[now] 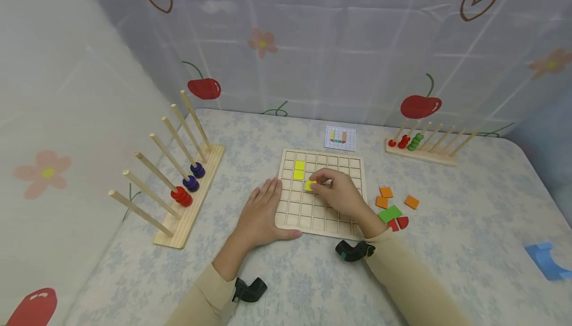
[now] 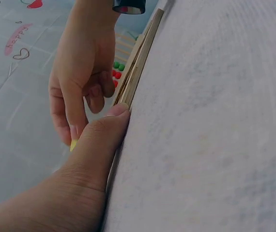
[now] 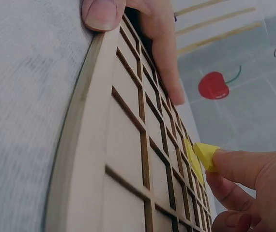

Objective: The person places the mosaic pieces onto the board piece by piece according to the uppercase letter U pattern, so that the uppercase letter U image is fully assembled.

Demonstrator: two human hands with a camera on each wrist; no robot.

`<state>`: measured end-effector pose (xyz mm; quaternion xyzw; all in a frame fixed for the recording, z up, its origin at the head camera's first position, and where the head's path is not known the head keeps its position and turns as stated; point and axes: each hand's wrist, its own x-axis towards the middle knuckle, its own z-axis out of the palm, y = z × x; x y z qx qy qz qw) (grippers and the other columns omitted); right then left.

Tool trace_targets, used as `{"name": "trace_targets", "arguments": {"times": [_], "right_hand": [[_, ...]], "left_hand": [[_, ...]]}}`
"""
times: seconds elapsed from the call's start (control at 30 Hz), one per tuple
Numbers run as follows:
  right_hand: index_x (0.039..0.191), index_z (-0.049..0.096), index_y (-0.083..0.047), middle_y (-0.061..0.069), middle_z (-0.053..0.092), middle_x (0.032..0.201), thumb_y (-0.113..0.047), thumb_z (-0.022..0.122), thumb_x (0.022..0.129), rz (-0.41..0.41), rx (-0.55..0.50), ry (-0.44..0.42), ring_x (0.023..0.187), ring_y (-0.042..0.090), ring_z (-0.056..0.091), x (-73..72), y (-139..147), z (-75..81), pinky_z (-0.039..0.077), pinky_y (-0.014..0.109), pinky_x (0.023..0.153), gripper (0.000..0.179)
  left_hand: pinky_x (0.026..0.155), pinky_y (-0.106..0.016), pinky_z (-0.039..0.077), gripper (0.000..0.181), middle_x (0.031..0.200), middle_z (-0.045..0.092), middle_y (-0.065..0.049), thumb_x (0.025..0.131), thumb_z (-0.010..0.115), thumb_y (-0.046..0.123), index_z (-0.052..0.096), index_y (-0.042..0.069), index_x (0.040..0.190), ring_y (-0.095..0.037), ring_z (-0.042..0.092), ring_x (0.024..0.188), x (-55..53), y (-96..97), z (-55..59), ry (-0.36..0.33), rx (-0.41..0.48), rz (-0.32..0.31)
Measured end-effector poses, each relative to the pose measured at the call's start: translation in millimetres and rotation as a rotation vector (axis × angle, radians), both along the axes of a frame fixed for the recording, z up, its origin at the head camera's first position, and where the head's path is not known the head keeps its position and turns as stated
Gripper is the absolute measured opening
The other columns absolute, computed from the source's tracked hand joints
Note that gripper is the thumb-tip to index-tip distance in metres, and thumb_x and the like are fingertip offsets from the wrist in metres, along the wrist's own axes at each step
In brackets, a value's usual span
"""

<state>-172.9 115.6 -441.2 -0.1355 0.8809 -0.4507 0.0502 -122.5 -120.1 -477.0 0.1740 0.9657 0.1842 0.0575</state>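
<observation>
A wooden grid board lies on the table, with two yellow square tiles set in neighbouring cells at its upper left. My right hand pinches another yellow square tile between thumb and finger, just above the board, to the right of and slightly below those two. The left hand lies spread at the board's lower left corner, its fingers along the left edge and its thumb on the front edge. In the right wrist view, the held tile is tilted and apart from the grid.
Right of the board lie three orange squares, a green piece and red pieces. A pattern card sits behind it. Peg racks stand at left and back right; a blue curved piece lies far right.
</observation>
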Motion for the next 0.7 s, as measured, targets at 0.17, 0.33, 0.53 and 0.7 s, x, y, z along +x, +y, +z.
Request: {"name": "trace_targets", "arguments": {"times": [0.17,0.33,0.53,0.7], "right_hand": [[0.108,0.071,-0.019,-0.001,0.07,0.096,-0.021,0.069,0.094,0.017,0.025,0.018,0.075,0.016,0.058,-4.0,-17,-0.8,0.049,0.032,0.069,0.014],[0.107,0.072,-0.017,-0.002,0.071,0.094,-0.02,0.071,0.093,0.017,0.055,0.035,0.087,0.015,0.063,-6.6,-25,-1.6,0.051,0.035,0.08,0.014],[0.108,0.073,-0.016,-0.001,0.072,0.095,-0.02,0.072,0.092,0.013,0.074,0.034,0.091,0.017,0.065,-8.1,-28,-4.0,0.054,0.038,0.083,0.016],[0.107,0.073,-0.018,-0.003,0.072,0.096,-0.022,0.072,0.092,0.006,0.101,0.036,0.092,0.016,0.066,-9.1,-30,-6.4,0.054,0.037,0.084,0.016]], "left_hand": [[0.126,-0.046,0.009,0.136,0.169,0.004,-0.005,0.066,0.06,0.089,0.004,0.009,0.16,-0.019,0.001,0.157,0.3,0.0,-0.4,0.002,0.003,-0.007],[0.126,-0.046,0.01,0.136,0.168,0.005,-0.006,0.066,0.061,0.088,0.005,0.007,0.16,-0.02,0.002,0.157,0.5,0.0,-0.4,0.016,0.004,-0.011],[0.127,-0.044,0.009,0.136,0.168,0.003,-0.004,0.066,0.06,0.089,0.002,0.009,0.16,-0.018,0.0,0.156,-0.1,0.1,0.0,-0.001,-0.009,-0.009],[0.127,-0.044,0.009,0.136,0.168,0.003,-0.004,0.066,0.06,0.088,0.003,0.008,0.16,-0.018,0.0,0.156,-0.8,-0.5,-1.6,0.003,-0.013,-0.008]]}}
